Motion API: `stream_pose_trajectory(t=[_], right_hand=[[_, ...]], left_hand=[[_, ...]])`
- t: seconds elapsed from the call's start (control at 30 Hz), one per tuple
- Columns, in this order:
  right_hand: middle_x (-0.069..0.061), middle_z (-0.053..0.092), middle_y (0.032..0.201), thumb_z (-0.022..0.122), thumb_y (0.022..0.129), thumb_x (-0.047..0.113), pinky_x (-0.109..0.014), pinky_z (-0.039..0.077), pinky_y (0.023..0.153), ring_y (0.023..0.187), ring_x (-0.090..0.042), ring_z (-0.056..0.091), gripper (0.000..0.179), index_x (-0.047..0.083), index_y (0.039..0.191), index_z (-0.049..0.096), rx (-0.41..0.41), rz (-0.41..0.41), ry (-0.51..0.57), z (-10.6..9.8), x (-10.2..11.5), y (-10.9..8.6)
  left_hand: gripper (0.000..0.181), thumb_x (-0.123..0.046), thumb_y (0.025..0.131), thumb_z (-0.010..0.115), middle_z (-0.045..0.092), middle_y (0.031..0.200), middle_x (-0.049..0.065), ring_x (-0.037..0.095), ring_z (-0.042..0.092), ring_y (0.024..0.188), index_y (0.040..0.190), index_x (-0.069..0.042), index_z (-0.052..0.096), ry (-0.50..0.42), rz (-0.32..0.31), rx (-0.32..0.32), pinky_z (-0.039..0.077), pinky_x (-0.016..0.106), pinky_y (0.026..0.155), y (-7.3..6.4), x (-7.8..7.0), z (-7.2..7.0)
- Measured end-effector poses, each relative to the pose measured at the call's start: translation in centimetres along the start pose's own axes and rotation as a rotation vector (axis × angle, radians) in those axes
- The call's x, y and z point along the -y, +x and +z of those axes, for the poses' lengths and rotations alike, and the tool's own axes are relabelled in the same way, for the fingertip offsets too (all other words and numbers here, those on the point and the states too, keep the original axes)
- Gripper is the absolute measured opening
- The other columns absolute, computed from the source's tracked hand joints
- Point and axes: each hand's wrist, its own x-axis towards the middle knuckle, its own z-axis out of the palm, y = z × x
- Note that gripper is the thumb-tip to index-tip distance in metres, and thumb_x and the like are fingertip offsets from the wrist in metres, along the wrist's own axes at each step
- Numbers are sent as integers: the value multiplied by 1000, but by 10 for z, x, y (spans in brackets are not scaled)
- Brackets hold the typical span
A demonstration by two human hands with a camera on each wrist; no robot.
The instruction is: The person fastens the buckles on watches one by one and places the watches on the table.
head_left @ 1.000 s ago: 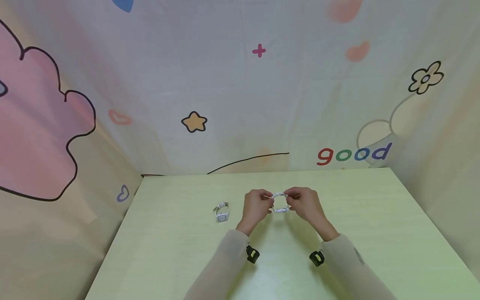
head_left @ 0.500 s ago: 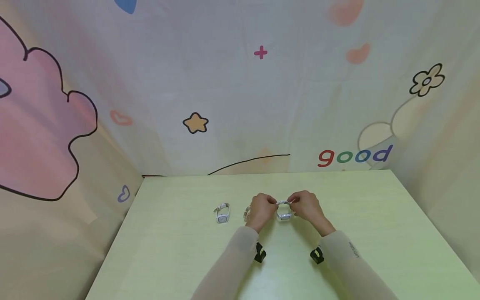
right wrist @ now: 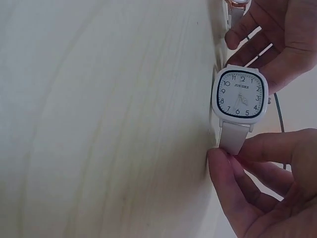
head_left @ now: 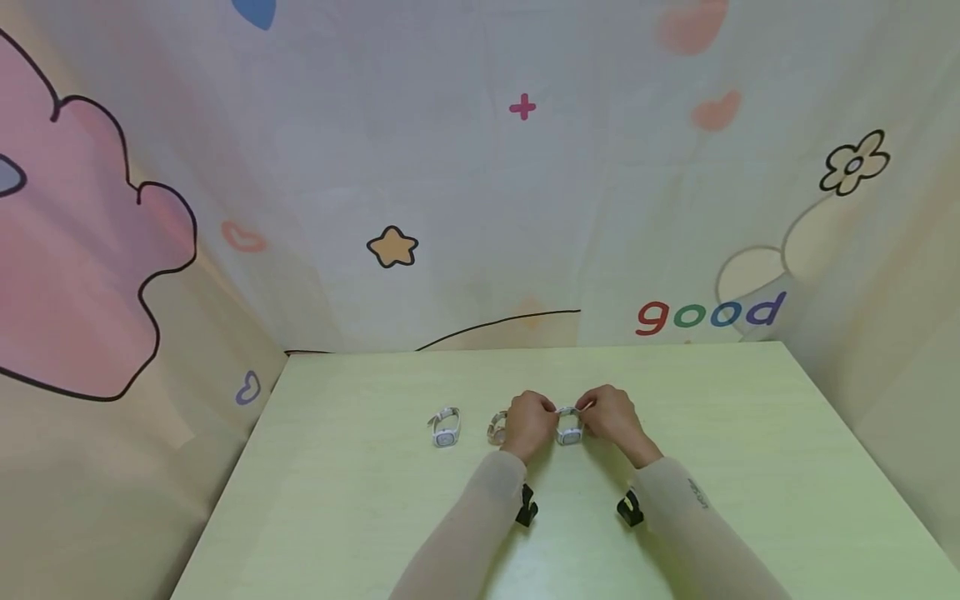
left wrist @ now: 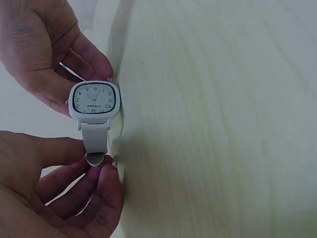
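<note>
A white wristwatch (head_left: pixel 569 437) with a rounded-square dial stands low at the tabletop between the two hands, its strap looping up behind. My left hand (head_left: pixel 531 423) pinches the strap on the twelve o'clock side; in the left wrist view its thumb and fingertips close round the strap near a metal buckle piece. My right hand (head_left: pixel 611 417) pinches the other strap half, below the six, as the right wrist view shows. The dial (right wrist: pixel 241 94) faces both wrist cameras. Partly hidden behind the left hand is a rose-gold watch (head_left: pixel 497 428) with a pale strap.
Another white watch (head_left: pixel 446 429) stands on the pale wood-patterned table (head_left: pixel 345 500), farther left. A printed cloth backdrop (head_left: pixel 465 183) rises along the table's back edge and both sides.
Both hands have lowered the white watch toward the tabletop and slightly right. The rose-gold watch has come into sight beside the left hand, which has shifted right.
</note>
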Motion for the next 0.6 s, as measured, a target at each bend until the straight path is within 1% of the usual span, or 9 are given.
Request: stream_pose_trajectory(t=[0.13,0.27,0.37,0.43,0.5,0.6], right_hand=[[-10,72,83,65,84,10,-24,46,50,56,-12,60,19,2,99,73,12,13,8,1,-2,2],[-14,73,94,61,89,18,-25,47,52,56,-11,63,26,2,108,70,6,11,1,-2,-3,0],[-16,73,99,58,90,20,-27,47,55,59,-13,65,28,3,110,69,-36,-15,2,-6,-2,-3],[-16,73,101,57,91,21,-30,49,58,67,-17,67,28,4,109,70,-80,-43,-4,-9,-1,-6],[-17,73,101,56,91,21,-35,51,63,76,-23,69,28,4,109,70,-120,-75,-13,-11,0,-9],[-16,73,101,55,91,21,-41,53,70,86,-28,68,28,5,110,70,-171,-115,-37,-13,2,-13]], left_hand=[[12,-18,88,70,74,87,4,14,62,71,88,-8,76,4,-9,18,48,26,61,-1,0,-1],[18,-22,90,64,73,86,4,13,60,68,91,-7,75,-22,31,7,47,26,58,-5,-2,-6],[20,-23,91,61,73,83,4,13,61,68,93,-8,74,-61,83,-10,49,27,60,-9,-6,-15],[22,-24,92,59,73,84,3,13,63,69,95,-9,74,-84,110,-17,50,28,61,-11,-9,-22],[23,-26,93,58,74,88,3,13,65,70,97,-10,74,-104,124,-24,52,29,62,-14,-12,-30],[24,-27,93,57,74,94,2,14,68,75,100,-11,74,-108,147,-58,53,30,63,-16,-13,-43]])
